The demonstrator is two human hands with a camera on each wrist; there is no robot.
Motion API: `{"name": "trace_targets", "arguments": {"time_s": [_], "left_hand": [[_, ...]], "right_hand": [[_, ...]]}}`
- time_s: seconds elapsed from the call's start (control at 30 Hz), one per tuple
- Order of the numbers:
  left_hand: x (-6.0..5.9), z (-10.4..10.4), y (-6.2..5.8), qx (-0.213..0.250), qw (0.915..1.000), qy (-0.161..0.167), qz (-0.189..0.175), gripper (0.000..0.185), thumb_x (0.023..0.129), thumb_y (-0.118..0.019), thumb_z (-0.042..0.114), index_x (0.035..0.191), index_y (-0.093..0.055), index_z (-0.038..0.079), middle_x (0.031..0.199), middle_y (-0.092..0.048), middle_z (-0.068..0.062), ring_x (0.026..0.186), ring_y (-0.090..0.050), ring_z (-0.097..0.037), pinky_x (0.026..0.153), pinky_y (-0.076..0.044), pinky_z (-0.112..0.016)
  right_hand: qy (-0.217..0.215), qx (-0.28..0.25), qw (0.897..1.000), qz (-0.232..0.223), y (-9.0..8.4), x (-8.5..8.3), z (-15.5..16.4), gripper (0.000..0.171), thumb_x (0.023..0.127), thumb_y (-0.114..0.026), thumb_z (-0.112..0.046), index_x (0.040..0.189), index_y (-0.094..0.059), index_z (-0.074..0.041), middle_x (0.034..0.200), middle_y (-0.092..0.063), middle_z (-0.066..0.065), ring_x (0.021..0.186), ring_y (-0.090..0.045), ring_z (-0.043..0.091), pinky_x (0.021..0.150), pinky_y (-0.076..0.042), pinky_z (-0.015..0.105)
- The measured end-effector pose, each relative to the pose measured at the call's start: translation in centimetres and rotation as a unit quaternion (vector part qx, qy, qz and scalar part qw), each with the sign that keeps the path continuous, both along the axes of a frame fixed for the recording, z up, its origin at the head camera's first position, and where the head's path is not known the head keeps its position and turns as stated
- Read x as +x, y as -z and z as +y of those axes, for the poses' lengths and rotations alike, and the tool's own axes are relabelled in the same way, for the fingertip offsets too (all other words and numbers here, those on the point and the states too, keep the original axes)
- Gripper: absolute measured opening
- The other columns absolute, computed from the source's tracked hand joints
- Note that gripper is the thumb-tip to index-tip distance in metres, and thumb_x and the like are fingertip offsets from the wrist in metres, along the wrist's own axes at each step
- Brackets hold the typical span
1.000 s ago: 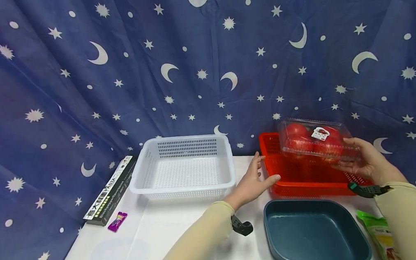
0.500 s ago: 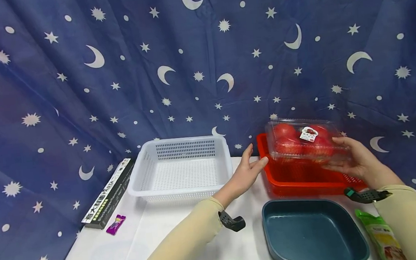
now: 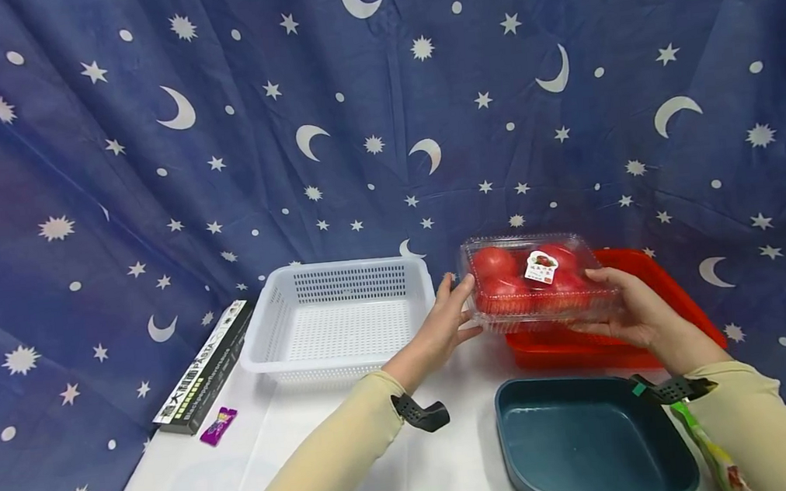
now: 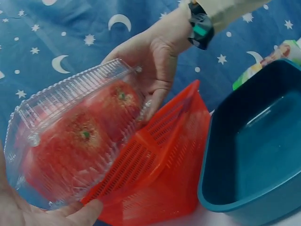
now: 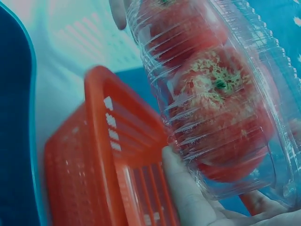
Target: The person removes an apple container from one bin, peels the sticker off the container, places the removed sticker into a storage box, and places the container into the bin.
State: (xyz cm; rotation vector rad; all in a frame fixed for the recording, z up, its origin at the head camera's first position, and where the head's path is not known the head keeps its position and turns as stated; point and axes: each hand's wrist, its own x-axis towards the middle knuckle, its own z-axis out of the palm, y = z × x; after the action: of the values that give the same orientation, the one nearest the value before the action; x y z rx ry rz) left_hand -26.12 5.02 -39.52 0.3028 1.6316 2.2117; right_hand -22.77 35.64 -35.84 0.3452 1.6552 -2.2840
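Draped behind everything hangs a dark blue cloth (image 3: 382, 122) printed with white moons and stars, and in front of it a white counter (image 3: 299, 456) carries the things. At the middle right of the head view both hands carry a clear plastic clamshell of tomatoes (image 3: 533, 284) in the air. The right hand (image 3: 633, 310) cups its right end from below, fingers (image 4: 150, 101) curled round the ribbed wall; the left hand (image 3: 442, 327) meets its left end with nearly straight fingers, thumb underneath, seemingly to steady it level. The box sits above the left edge of the red basket (image 3: 656, 285), apart from it, with the empty white basket (image 3: 343, 320) just to its left. Below, at lower right, lies a dark teal tray (image 3: 592, 438), and beside it a green snack packet (image 3: 712, 444) cut off by the frame edge. At lower left a black pasta box (image 3: 203, 367) and a small purple sachet (image 3: 218, 426) lie near the counter's edge. How many tomatoes are inside is hard to tell through the ridged plastic; the label is too small to read
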Motion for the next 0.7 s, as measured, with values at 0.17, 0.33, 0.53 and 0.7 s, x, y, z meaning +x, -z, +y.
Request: {"name": "trace_targets", "arguments": {"time_s": [0.17,0.33,0.53,0.7], "left_hand": [[0.2,-1.5,0.2,0.007,0.9998,0.006,-0.017,0.1,0.096,-0.063,0.054,0.165,0.002,0.021,0.167,-0.018,-0.016,0.144,-0.035,-0.046,0.102,-0.049,-0.056],[0.9,-2.9,0.4,0.019,0.9995,0.017,-0.017,0.099,0.095,-0.067,0.045,0.165,-0.002,0.021,0.165,-0.022,-0.017,0.143,-0.037,-0.043,0.099,-0.051,-0.056],[1.8,-4.5,0.1,0.008,0.9999,0.004,-0.014,0.092,0.094,-0.07,0.039,0.164,-0.014,0.018,0.164,-0.023,-0.017,0.142,-0.039,-0.041,0.094,-0.055,-0.05],[2.5,-5.7,0.3,-0.011,0.9999,-0.006,-0.012,0.09,0.093,-0.07,0.037,0.163,-0.016,0.018,0.168,-0.013,-0.016,0.144,-0.036,-0.042,0.095,-0.055,-0.049]], "right_hand": [[-0.023,0.008,1.0,0.011,0.3,0.4,-1.5,0.043,0.103,-0.056,-0.042,0.134,-0.033,-0.024,0.127,-0.051,0.001,0.114,-0.055,0.027,0.099,-0.051,0.051],[-0.034,0.005,0.999,0.013,0.5,0.8,-2.9,0.044,0.103,-0.056,-0.041,0.134,-0.033,-0.021,0.123,-0.055,0.002,0.111,-0.059,0.026,0.097,-0.053,0.051],[-0.045,0.016,0.999,0.022,0.8,1.4,-4.3,0.046,0.103,-0.055,-0.043,0.137,-0.034,-0.021,0.126,-0.052,0.004,0.111,-0.058,0.025,0.096,-0.054,0.05],[-0.054,0.021,0.998,0.037,1.2,2.0,-5.2,0.051,0.105,-0.054,-0.042,0.145,-0.03,-0.022,0.13,-0.05,0.005,0.115,-0.057,0.026,0.095,-0.053,0.051]]}}
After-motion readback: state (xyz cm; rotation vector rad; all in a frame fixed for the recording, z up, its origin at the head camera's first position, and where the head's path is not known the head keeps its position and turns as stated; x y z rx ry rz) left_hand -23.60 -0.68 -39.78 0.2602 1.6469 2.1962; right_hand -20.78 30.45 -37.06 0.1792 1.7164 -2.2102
